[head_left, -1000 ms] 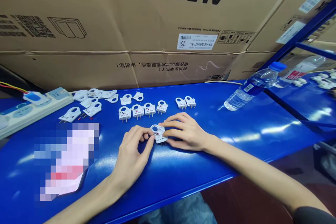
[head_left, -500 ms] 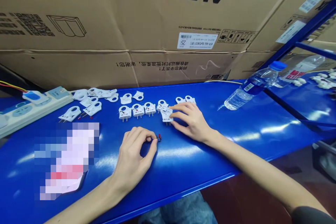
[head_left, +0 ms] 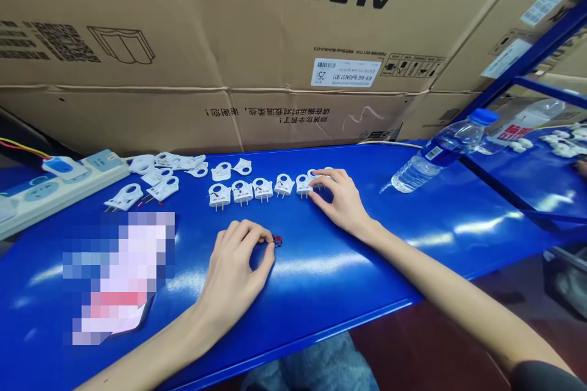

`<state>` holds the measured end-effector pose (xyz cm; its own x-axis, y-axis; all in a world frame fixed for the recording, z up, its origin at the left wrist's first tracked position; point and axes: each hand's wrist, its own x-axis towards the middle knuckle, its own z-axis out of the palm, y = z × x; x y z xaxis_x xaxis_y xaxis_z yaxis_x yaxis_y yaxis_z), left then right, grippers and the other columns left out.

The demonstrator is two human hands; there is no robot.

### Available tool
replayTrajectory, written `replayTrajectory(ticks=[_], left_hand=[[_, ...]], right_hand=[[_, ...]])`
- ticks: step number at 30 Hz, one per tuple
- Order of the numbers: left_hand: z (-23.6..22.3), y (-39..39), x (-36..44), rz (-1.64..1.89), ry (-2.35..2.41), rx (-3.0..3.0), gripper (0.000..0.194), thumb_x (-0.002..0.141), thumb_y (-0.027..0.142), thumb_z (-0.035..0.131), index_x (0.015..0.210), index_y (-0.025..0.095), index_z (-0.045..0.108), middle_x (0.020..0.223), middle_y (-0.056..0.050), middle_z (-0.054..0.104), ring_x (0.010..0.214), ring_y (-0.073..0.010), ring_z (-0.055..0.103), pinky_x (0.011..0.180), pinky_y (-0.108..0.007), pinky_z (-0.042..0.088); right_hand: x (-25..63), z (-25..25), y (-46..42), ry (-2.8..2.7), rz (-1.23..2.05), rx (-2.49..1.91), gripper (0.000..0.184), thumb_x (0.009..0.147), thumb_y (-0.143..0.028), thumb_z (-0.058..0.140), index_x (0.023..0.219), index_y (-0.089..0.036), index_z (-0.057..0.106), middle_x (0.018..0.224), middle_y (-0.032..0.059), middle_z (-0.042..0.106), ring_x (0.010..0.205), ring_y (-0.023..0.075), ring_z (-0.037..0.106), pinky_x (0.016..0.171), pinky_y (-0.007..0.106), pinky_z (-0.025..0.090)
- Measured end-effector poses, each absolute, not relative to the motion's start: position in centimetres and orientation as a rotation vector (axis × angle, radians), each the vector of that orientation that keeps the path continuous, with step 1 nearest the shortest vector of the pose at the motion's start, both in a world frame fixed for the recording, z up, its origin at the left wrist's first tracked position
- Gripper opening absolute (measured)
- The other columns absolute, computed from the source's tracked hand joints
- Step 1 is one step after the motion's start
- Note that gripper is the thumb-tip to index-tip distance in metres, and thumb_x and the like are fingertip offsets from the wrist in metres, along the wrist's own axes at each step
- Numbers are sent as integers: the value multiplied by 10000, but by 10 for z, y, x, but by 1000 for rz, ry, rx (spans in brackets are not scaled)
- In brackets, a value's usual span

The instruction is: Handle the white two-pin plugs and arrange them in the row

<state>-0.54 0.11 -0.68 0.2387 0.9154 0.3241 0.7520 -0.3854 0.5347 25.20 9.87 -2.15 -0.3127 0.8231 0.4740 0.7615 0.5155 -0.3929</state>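
I've got the left hand (head_left: 241,259) low over the table (head_left: 348,287), thumb and forefinger pinched shut on a small red and black wire (head_left: 277,241). Up and to the right, my right hand (head_left: 343,198) reaches in, thumb and fingertips right at the edge of a white plug (head_left: 303,184), its prongs pointing towards me; whether it's gripped or merely touched, I can't tell. More white plastic shows behind those fingers, partly covered. Just left of that plug, four plugs (head_left: 263,189) line up side by side, prongs my way too. Behind the line sit two white pieces (head_left: 221,171), and further left, a heap of white casings (head_left: 160,176) by the power strip (head_left: 36,192). A pixelated phone (head_left: 126,281) lies nearer me. Over right, a bottle (head_left: 440,153) leans; a big carton (head_left: 275,43) walls off the back.
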Motion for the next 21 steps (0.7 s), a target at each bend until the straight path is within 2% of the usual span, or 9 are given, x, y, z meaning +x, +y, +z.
replayTrajectory(ticks=[4, 8, 13, 17, 21], left_hand=[[-8, 2, -6, 835, 1580, 2230, 146, 974, 293, 515, 914, 244, 640, 943, -23, 694, 911, -236, 622, 794, -395, 415], [-7, 2, -5, 811, 1592, 2213, 146, 966, 303, 510, 927, 244, 638, 937, -26, 696, 908, -241, 623, 798, -400, 436], [-8, 2, -5, 818, 1600, 2228, 138, 963, 274, 499, 940, 242, 631, 930, -26, 687, 899, -238, 625, 796, -397, 442], [-9, 2, -5, 815, 1614, 2217, 113, 975, 299, 528, 993, 243, 624, 941, -25, 677, 913, -247, 625, 815, -412, 445], [-10, 2, -7, 846, 1615, 2212, 130, 1000, 317, 515, 1029, 249, 623, 1003, -32, 684, 945, -247, 622, 837, -418, 445]], right_hand=[[252, -21, 98, -2135, 117, -1310, 146, 971, -313, 671, 1098, -253, 711, 1316, 84, 693, 1225, 312, 594, 1032, 530, 509], [246, -15, 90, -2238, 67, -1241, 306, 1014, -297, 583, 1306, -253, 661, 1412, 95, 648, 1310, 313, 562, 1101, 547, 481], [229, -11, 77, -2505, 3, -1128, 511, 1057, -362, 531, 1537, -194, 479, 1558, 110, 548, 1481, 324, 428, 1284, 620, 261], [224, -12, 75, -2579, -11, -1103, 524, 1054, -378, 541, 1532, -170, 483, 1559, 125, 547, 1527, 364, 367, 1281, 689, 218], [227, -10, 76, -2546, 5, -1038, 385, 1023, -303, 596, 1394, -201, 597, 1450, 100, 648, 1488, 339, 429, 1283, 683, 224]])
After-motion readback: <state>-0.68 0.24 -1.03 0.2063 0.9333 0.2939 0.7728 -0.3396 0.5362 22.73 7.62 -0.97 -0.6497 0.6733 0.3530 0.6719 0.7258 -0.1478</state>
